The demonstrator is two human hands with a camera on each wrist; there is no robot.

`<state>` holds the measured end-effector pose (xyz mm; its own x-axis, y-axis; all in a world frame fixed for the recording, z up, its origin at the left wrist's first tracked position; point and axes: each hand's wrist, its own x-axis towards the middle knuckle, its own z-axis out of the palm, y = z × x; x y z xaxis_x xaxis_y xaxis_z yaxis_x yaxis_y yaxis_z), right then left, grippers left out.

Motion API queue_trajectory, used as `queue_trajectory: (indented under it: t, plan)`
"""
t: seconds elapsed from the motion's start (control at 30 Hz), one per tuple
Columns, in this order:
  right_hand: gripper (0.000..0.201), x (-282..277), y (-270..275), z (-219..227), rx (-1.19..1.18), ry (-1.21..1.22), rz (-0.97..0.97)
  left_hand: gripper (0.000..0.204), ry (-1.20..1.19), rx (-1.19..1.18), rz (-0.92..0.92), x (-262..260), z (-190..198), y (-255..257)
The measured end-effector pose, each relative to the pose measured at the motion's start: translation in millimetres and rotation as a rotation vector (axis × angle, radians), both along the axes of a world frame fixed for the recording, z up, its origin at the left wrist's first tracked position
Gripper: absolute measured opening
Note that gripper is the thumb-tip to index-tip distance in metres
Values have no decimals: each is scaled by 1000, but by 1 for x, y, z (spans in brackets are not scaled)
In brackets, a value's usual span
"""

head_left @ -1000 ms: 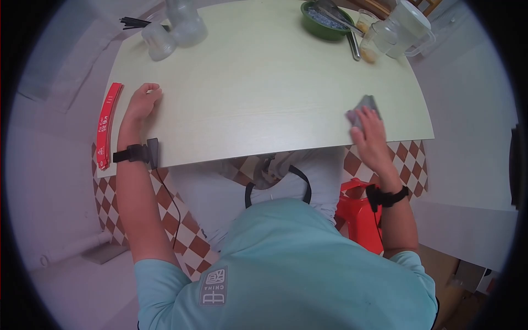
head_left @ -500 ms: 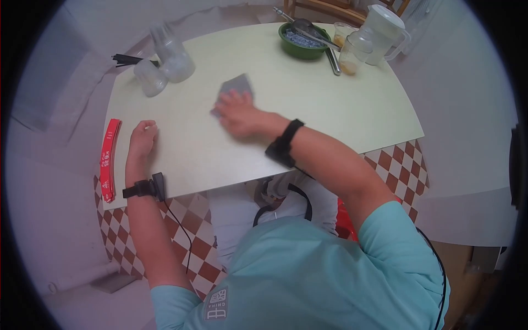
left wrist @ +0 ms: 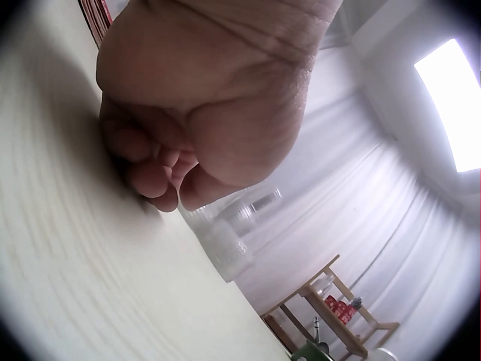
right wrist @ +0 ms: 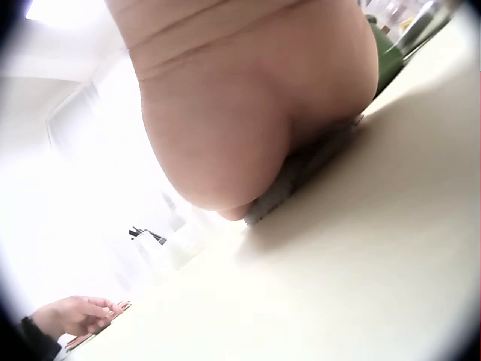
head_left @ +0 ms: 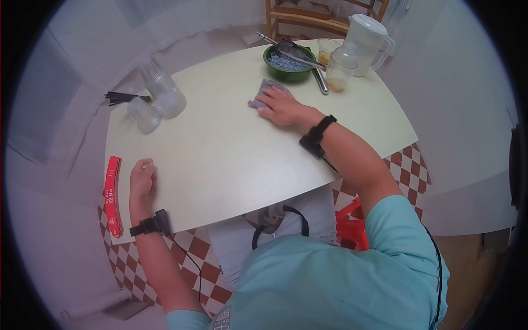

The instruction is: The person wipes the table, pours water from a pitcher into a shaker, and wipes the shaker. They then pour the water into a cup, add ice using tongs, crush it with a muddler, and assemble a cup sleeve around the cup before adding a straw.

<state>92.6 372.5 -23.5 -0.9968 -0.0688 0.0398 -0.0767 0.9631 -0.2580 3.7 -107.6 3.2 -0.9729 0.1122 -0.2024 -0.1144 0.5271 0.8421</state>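
Observation:
A folded grey cloth (head_left: pixel 268 86) lies flat on the pale table (head_left: pixel 214 165), just in front of the green basin. My right hand (head_left: pixel 284 108) presses on it with fingers spread and fairly straight. In the right wrist view the cloth (right wrist: pixel 279 192) shows as a thin dark layer between palm and tabletop. My left hand (head_left: pixel 143 177) rests on the table's left side, its fingers loosely curled with nothing in them. Beside it, to the left, lies a stack of red printed strips (head_left: pixel 112 197).
The green basin (head_left: pixel 289 73) holds bluish clear pieces and a ladle-like utensil. Near it stand a clear jar (head_left: pixel 341 69), a small cup (head_left: pixel 325 52) and a lidded pitcher (head_left: pixel 365 44). Clear plastic cups (head_left: pixel 169 102) and black sticks (head_left: pixel 124 98) sit back left.
My right hand slid the cloth from the right side leftward across the table, then back right toward the basin. My left hand stays beside the red strips. The head view tilted up.

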Motion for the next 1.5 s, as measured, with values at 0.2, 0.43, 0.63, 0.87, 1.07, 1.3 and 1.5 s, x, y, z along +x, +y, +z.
queue_trajectory:
  t: [0.2,0.43,0.63,0.87,1.07,1.3,1.5]
  plan:
    - [56,77,73,13,-123,-20,-87,31,23,-51,-70,-9,-11,-4]
    - [55,80,75,10,-183,-34,-171,41,-78,-41,-428,3,31,100]
    - [56,80,74,0,-180,-10,-153,36,-272,449,-453,-18,29,289]
    - [60,81,70,-3,-146,-31,-204,32,-401,513,-242,-34,13,446]
    - [59,83,70,-1,-144,-40,-190,27,-265,463,-169,-44,7,445]
    - [66,69,58,7,-147,-109,-268,24,-211,489,-169,-37,4,311]
    - [77,-11,57,9,-152,-119,-469,18,-188,530,-185,-11,11,227]
